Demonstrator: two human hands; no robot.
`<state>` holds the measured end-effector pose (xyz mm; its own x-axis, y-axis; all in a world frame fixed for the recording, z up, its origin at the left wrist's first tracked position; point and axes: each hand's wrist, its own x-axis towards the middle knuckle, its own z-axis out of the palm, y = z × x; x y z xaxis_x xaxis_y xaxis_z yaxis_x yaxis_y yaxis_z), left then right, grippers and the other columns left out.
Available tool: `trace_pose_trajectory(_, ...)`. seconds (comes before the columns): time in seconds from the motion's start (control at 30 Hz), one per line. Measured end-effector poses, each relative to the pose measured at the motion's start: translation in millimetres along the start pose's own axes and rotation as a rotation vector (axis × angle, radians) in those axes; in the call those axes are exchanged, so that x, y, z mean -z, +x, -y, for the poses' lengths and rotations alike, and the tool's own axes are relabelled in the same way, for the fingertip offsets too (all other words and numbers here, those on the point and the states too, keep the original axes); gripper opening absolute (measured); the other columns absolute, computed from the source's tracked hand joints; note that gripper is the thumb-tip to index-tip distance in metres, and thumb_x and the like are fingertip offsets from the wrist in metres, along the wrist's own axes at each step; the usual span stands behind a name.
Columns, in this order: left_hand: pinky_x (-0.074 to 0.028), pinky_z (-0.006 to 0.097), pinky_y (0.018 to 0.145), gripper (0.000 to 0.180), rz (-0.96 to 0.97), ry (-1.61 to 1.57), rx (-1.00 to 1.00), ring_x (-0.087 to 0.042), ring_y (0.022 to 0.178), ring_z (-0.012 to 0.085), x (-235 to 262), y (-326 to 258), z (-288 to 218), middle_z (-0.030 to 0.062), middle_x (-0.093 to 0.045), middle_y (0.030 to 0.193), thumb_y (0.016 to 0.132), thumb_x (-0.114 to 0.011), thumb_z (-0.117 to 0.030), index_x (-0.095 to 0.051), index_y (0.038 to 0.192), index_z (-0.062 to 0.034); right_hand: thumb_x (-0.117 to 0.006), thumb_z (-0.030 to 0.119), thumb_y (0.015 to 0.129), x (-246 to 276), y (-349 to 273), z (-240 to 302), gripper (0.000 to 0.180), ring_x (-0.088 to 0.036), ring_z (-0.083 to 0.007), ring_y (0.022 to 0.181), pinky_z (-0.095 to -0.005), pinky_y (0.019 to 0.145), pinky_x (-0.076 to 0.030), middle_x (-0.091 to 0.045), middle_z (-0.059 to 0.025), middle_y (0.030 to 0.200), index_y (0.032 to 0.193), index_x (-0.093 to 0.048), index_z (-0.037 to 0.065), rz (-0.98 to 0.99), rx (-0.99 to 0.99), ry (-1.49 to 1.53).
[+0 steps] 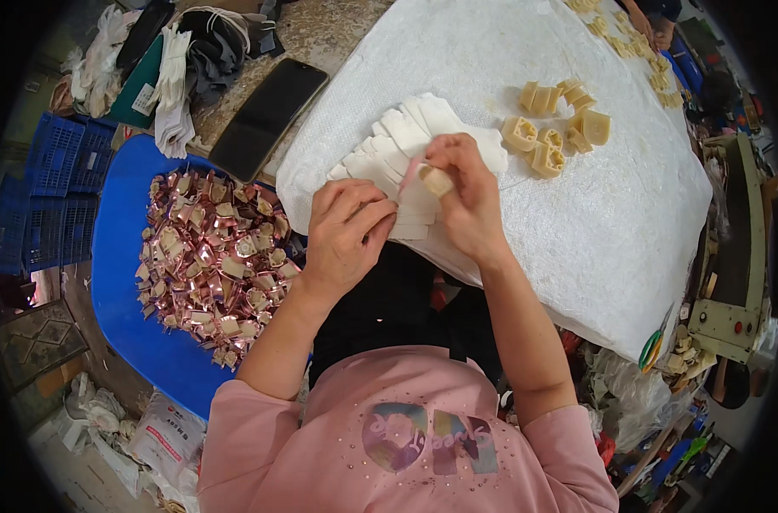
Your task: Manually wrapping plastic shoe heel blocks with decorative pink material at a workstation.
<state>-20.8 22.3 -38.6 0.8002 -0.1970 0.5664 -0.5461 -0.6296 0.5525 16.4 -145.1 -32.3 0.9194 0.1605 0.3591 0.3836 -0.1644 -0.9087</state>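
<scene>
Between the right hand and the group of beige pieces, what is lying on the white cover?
In the head view, the ends of some white strips lie between the right hand and the beige pieces.

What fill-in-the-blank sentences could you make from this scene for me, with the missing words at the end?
1. The left hand and the right hand are both at the overlapping strips, which are coloured ____.
2. In the picture, the cluster of beige pieces lies to the ____ of these strips.
3. The heap of shiny pink pieces sits in a tub coloured ____.
4. The dark phone lies to the ____ of the strips.

Missing words: white; right; blue; left.
</scene>
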Motion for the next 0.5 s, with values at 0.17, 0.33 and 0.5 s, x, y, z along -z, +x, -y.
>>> trace_pose_trajectory(0.17,-0.042,0.032,0.077,0.024,0.012,-0.069,-0.040,-0.056,0.086,0.0239,-8,0,-3,0.0039,-0.060,0.087,0.063,-0.070,0.004,-0.065,0.083,-0.0081,-0.044,-0.016,0.072,10,-20,11,0.028,-0.050,-0.0197,0.094,-0.0266,0.087,-0.038,-0.049,-0.0089,0.100,0.092,-0.048,0.003,-0.163,-0.184,0.207)
trace_pose_trajectory(0.33,-0.042,0.032,0.076,0.024,0.009,0.002,-0.015,-0.053,0.084,0.0238,-4,0,-6,0.0037,-0.060,0.086,0.062,-0.070,0.004,-0.065,0.082,-0.0079,-0.047,-0.012,0.079,13,-12,24,0.018,-0.051,-0.0168,0.094,-0.0265,0.085,-0.040,-0.054,-0.0086,0.096,0.091,-0.049,0.002,-0.128,0.043,-0.064)
trace_pose_trajectory(0.5,-0.042,0.033,0.076,0.023,-0.026,0.026,-0.027,-0.053,0.084,0.0242,-6,3,-6,0.0041,-0.059,0.085,0.061,-0.070,0.004,-0.065,0.081,-0.0074,-0.057,-0.004,0.080,61,12,51,0.011,-0.056,-0.0188,0.086,-0.0281,0.083,-0.043,-0.058,-0.0087,0.093,0.088,-0.052,0.002,-0.305,0.133,0.123)
